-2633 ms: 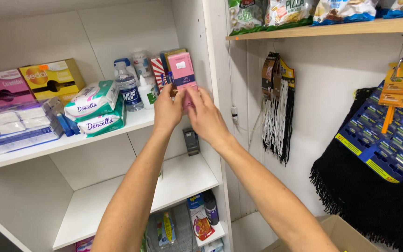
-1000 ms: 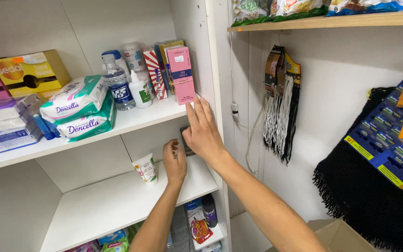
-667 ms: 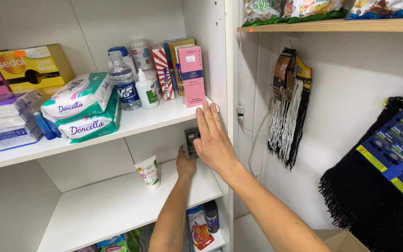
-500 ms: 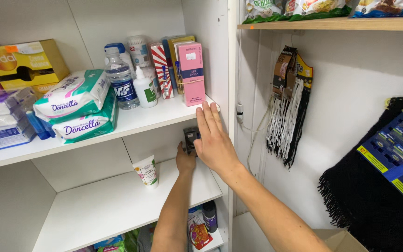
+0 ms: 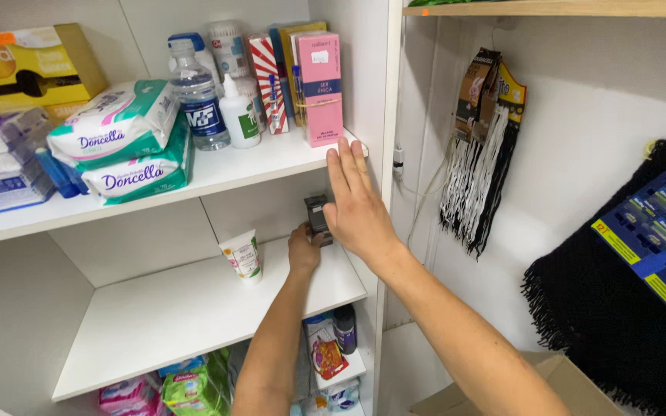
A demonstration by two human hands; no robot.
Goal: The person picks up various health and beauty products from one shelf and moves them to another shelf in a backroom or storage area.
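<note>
My left hand [image 5: 302, 248] reaches into the white cabinet's middle shelf [image 5: 194, 308] and grips the bottom of a small dark box [image 5: 316, 212] standing at the shelf's back right corner. My right hand [image 5: 356, 202] lies flat with fingers spread, fingertips on the front edge of the upper shelf [image 5: 233, 168], partly covering the dark box. Just above its fingertips a tall pink carton [image 5: 319, 86] stands upright. A small white tube [image 5: 242, 256] stands on its cap to the left of my left hand.
The upper shelf holds a water bottle [image 5: 194, 100], tissue packs [image 5: 117, 146], a yellow box [image 5: 25, 65] and striped cartons. Packets fill the bottom shelf [image 5: 333, 362]. Right of the cabinet hang fringed bundles [image 5: 475, 162], razor cards [image 5: 660, 239], black cloth [image 5: 603, 323]; a cardboard box [image 5: 533, 385] sits below.
Both hands came down from the pink carton. My left hand moved to the middle shelf and took the dark box; my right hand slid down to the upper shelf's edge.
</note>
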